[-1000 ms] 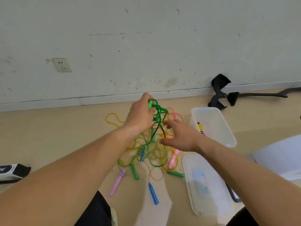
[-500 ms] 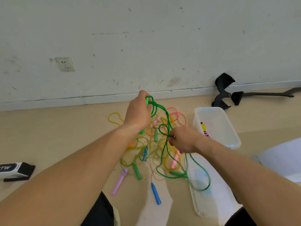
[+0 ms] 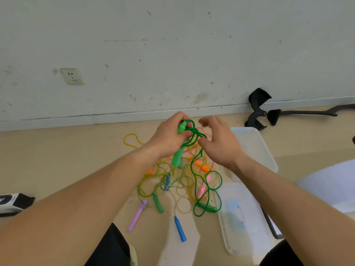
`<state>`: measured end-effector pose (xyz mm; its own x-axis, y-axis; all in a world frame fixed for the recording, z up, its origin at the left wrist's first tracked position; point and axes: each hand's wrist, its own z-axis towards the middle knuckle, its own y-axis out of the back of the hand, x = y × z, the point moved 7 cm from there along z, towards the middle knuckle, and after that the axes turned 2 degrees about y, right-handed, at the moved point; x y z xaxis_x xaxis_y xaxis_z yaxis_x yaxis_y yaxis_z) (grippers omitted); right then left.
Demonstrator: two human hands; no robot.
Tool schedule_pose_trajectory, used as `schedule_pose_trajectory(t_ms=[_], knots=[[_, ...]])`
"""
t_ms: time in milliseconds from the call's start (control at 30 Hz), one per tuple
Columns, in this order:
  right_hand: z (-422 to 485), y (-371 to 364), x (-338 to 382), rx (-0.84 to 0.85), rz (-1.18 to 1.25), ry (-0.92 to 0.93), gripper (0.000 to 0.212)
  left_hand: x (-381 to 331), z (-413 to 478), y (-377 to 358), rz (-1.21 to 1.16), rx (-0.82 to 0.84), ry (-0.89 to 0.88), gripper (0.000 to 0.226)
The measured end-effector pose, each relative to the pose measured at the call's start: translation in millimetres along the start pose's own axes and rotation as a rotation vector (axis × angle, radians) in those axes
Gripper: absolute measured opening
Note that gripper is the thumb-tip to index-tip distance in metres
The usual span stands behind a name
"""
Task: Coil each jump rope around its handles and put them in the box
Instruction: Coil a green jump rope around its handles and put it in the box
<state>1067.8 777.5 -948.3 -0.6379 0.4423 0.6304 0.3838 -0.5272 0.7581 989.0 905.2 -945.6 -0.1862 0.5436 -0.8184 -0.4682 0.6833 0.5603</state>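
My left hand [image 3: 167, 137] grips the green jump rope handle [image 3: 177, 158] upright above the floor, with a few turns of green cord [image 3: 194, 181] wound round its top. Right beside it, my right hand [image 3: 221, 146] holds the cord at its thumb, fingers blurred. The remaining cord hangs in loops onto a tangled pile of ropes [image 3: 172, 181] with purple [image 3: 137, 215], blue [image 3: 179, 228], pink and orange handles. Behind my right hand stands the clear plastic box [image 3: 255, 146].
The box's clear lid [image 3: 244, 217] lies on the floor at the right front. A black stand [image 3: 257, 110] lies by the wall, a black-and-white carton [image 3: 11, 203] at the far left, a white sheet [image 3: 330, 185] at the right.
My right hand has risen from low over the pile up to the handle, carrying the green cord round it. The hanging loop has shortened. My left hand has stayed in place.
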Motion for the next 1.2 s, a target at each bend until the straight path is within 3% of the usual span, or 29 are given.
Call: schedule_pose_trajectory(t_ms=[100, 300, 467, 600, 667, 767, 900, 1100, 1200], knots=[[0, -16, -4, 0.184, 0.210, -0.114, 0.023, -3, 0, -3, -0.023, 0.014, -0.018, 0.027], [-6, -27, 2, 0.287, 0.368, -0.055, 0.035, 3, -1, 4, -0.210, -0.061, 0.089, 0.013], [-4, -34, -2, 0.244, 0.347, -0.054, 0.055, 6, -5, -5, -0.404, -0.086, 0.173, 0.003], [-9, -36, 1, 0.374, 0.548, -0.091, 0.015, 2, -10, -14, -0.550, -0.109, 0.219, 0.002], [-13, -41, 1, 0.424, 0.586, -0.114, 0.016, 2, -11, -19, -0.606, -0.093, 0.239, 0.006], [-13, -42, 1, 0.405, 0.656, -0.128, 0.021, 1, -13, -23, -0.628, -0.092, 0.260, 0.008], [-11, -34, 0, 0.347, 0.737, -0.140, 0.023, -6, -15, -23, -0.616, -0.095, 0.228, 0.028], [-9, -31, 3, 0.347, 0.800, -0.134, 0.033, -14, -15, -25, -0.588, -0.066, 0.195, 0.011], [-11, -28, 5, 0.328, 0.798, -0.126, 0.028, -15, -17, -24, -0.554, -0.056, 0.189, 0.009]])
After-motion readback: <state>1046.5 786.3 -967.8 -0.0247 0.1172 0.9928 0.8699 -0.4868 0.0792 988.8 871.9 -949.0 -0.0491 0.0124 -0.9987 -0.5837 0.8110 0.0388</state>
